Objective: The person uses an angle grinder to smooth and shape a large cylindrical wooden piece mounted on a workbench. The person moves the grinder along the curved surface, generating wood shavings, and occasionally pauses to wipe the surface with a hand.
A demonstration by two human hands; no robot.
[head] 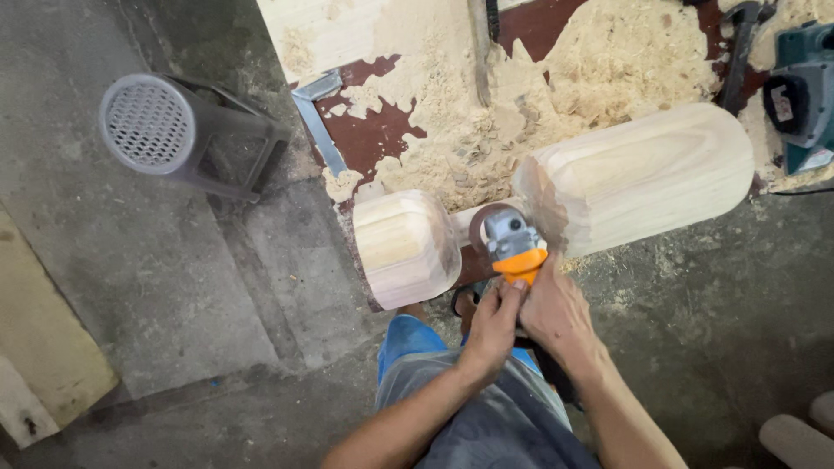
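Note:
Both my hands grip an orange and grey angle grinder (514,247). My left hand (493,326) wraps its body from the left, and my right hand (556,314) holds it from the right. The grinder's disc (483,224) sits in the narrow neck between two pale carved wooden lobes. A small rounded lobe (406,247) is on the left. The larger, long rounded block (643,174) extends to the right. The workpiece overhangs the bench edge above my knees.
A bench top (365,130) covered in sawdust and shavings lies behind the workpiece, with a metal square (314,122) at its left edge. An electric planer (804,91) sits at the far right. A grey mesh-fronted machine (174,130) stands on the concrete floor at left, and boards (39,347) lie at lower left.

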